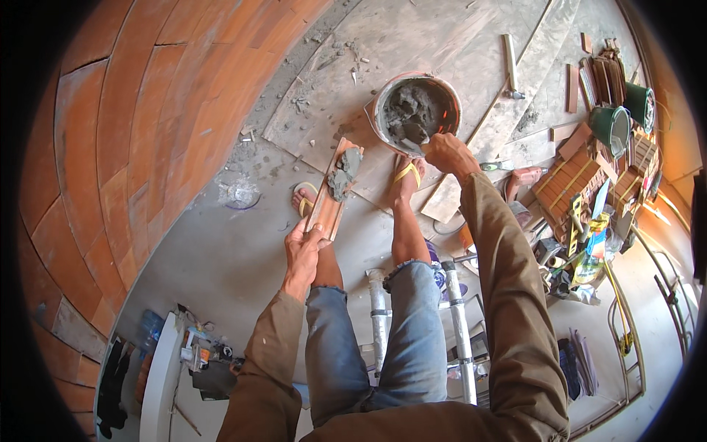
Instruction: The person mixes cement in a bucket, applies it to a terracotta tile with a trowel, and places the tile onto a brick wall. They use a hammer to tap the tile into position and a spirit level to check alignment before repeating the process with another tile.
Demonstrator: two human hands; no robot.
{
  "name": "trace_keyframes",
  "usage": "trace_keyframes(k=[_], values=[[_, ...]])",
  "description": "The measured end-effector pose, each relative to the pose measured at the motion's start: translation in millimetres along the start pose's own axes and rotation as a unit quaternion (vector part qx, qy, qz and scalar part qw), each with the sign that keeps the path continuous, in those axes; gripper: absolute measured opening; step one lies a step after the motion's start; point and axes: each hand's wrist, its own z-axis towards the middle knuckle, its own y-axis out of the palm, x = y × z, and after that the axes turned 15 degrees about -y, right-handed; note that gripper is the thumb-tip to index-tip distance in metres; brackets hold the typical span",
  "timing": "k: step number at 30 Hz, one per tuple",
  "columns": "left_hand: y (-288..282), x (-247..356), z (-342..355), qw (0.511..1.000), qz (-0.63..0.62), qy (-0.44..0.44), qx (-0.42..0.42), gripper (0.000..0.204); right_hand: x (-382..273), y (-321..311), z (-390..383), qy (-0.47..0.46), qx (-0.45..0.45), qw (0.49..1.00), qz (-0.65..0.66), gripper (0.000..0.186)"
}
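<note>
The clay tile [328,208], long and narrow, is in the left hand [300,254]; the thumb and fingers grip its near end, and grey mortar [342,179] lies on its far part. The right hand [451,155] is curled tightly around a trowel-like tool [423,144] (mostly covered, so I cannot be sure of its shape), at the near rim of the bucket [378,121], which contains more mortar. In my judgement, it is good to take moderate portions, to hold the tile steady and level, and to spread the mortar evenly toward the edges. Farther out, a wall of orange tiles [166,110] stands at the left, and stacked tiles [568,184] lie at the right. A yellow package [588,267] there seems printed, but I cannot read any brand or label.
</note>
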Motion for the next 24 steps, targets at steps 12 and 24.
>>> trace_keyframes(k=[12,24], values=[[26.5,22.8,17.3,1.0,-0.014,-0.018,-0.017,0.039,12.1,-42.3,-36.4,0.065,-0.061,0.945,0.315,0.038],[90.1,55.6,29.5,0.997,-0.016,0.002,-0.07,0.026,-69.0,57.8,-158.5,0.029,0.307,0.902,0.3,0.042]])
